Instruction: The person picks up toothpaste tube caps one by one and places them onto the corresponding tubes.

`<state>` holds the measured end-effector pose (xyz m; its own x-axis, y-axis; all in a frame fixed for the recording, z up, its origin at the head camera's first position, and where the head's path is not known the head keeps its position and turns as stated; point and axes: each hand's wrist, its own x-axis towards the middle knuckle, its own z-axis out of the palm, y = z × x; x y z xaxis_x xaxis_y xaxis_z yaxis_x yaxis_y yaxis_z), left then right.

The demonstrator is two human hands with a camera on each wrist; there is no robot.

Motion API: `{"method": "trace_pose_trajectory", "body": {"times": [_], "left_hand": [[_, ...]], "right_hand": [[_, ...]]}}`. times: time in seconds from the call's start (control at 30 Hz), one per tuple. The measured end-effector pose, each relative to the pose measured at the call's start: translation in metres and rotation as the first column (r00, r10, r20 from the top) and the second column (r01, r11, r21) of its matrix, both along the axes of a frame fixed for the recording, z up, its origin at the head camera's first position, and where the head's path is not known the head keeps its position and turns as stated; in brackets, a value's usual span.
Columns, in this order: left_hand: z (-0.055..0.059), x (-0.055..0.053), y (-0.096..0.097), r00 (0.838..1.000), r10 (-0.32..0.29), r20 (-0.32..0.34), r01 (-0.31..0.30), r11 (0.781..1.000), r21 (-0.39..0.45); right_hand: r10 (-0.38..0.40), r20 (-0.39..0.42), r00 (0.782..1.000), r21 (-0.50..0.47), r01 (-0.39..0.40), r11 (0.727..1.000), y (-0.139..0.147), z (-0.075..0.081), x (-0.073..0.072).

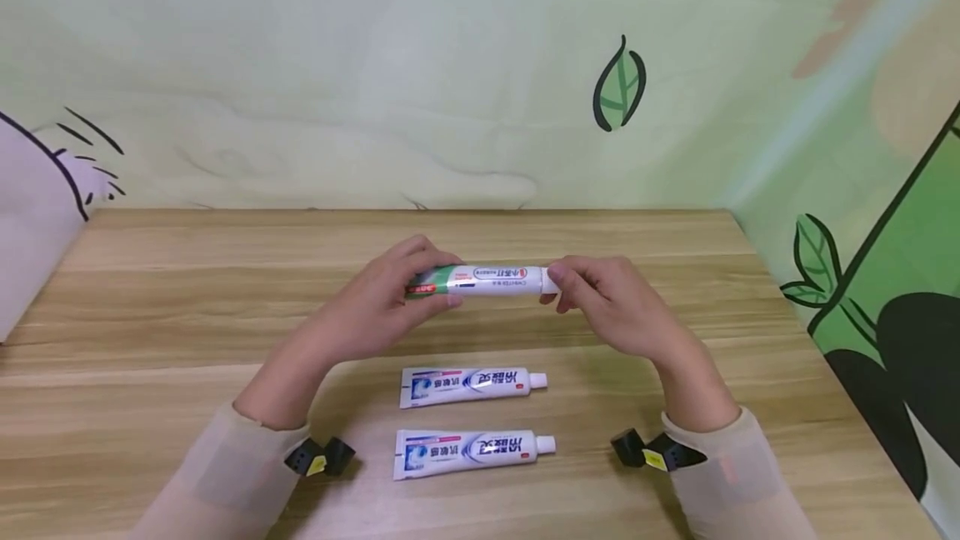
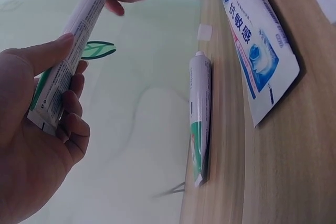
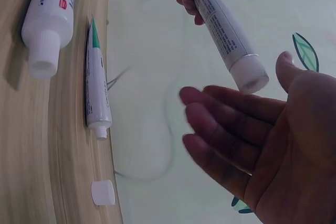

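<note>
My left hand (image 1: 386, 294) grips the crimped, green end of a white-and-green toothpaste tube (image 1: 495, 280), thumb on one side and fingers curled on the other. The tube is raised above the table, its white cap (image 3: 249, 74) toward the right. Around that cap is my right hand (image 3: 262, 145), its fingers spread and the thumb apart from it in the right wrist view. From the head, the right thumb overlaps the cap. A second white-and-green toothpaste tube (image 2: 200, 114) lies on the table, its narrow nozzle bare. Beyond the nozzle stands a loose white cap (image 3: 103, 192).
Nearer my body, two blue-and-white toothpaste tubes (image 1: 472, 384) lie one in front of the other, caps pointing right. The wooden table (image 1: 187, 290) ends at a pale green backdrop (image 1: 337, 90) printed with leaves. Each sleeve carries a small black wrist camera (image 1: 322, 457).
</note>
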<state>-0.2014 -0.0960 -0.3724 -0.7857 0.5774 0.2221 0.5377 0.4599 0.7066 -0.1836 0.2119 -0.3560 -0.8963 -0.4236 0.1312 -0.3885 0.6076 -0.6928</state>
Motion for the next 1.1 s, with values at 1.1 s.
{"method": "trace_pose_trajectory", "body": {"times": [1.1], "left_hand": [[-0.0025,-0.0012,-0.0003,0.999,0.001,0.054,-0.002,1.0,0.021]], "right_hand": [[0.011,-0.156,0.988,0.017,-0.008,1.0,-0.0026,0.0003,0.0012]]}}
